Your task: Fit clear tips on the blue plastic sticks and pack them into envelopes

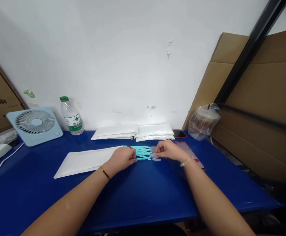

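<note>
Two hands (143, 155) between mailers (84, 161), phone (190, 153)

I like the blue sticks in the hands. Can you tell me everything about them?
The turquoise sticks are a small bunch of thin, flat strips, plastic by the look, with pale clear tips toward the right. They lie fanned out on the blue table, beside a white padded envelope. The left hand grips one end; the right hand pinches the tips.

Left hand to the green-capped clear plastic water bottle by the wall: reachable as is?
Probably yes. The left hand grips the turquoise plastic sticks; bare blue tabletop lies between it and the green-capped clear plastic water bottle, nothing blocking.
</note>
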{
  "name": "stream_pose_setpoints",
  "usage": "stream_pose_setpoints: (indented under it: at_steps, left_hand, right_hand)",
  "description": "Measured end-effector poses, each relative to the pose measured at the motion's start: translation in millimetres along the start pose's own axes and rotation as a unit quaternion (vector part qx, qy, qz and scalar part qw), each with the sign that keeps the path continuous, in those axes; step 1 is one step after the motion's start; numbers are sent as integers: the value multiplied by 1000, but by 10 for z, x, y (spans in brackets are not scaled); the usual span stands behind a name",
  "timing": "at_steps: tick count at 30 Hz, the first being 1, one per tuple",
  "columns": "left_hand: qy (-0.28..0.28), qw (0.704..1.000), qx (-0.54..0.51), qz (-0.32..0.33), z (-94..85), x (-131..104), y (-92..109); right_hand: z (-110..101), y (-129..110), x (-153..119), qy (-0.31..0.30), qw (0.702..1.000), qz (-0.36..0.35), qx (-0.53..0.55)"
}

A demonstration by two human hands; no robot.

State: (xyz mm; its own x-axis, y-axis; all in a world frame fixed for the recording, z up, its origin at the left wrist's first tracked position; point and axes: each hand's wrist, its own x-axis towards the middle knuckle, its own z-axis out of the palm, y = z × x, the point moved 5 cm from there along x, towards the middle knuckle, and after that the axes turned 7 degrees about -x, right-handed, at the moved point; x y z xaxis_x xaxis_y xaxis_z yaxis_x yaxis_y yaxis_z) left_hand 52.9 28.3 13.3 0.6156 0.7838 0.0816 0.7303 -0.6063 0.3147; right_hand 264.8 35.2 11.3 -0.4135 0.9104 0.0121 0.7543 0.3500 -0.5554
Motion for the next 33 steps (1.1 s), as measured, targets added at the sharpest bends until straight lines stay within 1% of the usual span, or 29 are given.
stream_pose_setpoints:
  at_steps: [2,5,7,11,13,15,18,21,24,29,33]
  left_hand:
    - [4,1000,-18,19,12,7,14]
    - [4,998,-62,31,16,33,24]
    - [24,997,-77,14,-17,80,-17]
    - [91,994,-50,-33,-85,238,-164]
    - [95,994,-27,-49,-57,313,-223]
    - [77,995,-21,-57,7,353,-247]
    - [47,997,-33,-47,89,332,-205]
    - [34,998,-47,-31,110,279,-138]
    - [30,996,-70,-40,99,295,-137]
    - [-8,991,-89,-101,118,506,-205]
    - [-34,989,-89,-109,139,685,-170]
  right_hand:
    - [-43,65,36,43,999,1,-9]
    - [-98,170,107,143,988,-2,-60]
    - [-63,239,172,165,983,-3,-74]
    - [75,309,297,144,987,-15,-75]
    - [116,316,326,129,988,-19,-79]
    - [120,322,328,121,989,-16,-86]
    - [93,325,297,110,989,-14,-95]
    - [63,317,261,105,989,-18,-107]
    - [50,309,245,112,987,-17,-113]
    - [70,301,254,119,987,-21,-105]
    - [64,326,256,130,987,-16,-95]
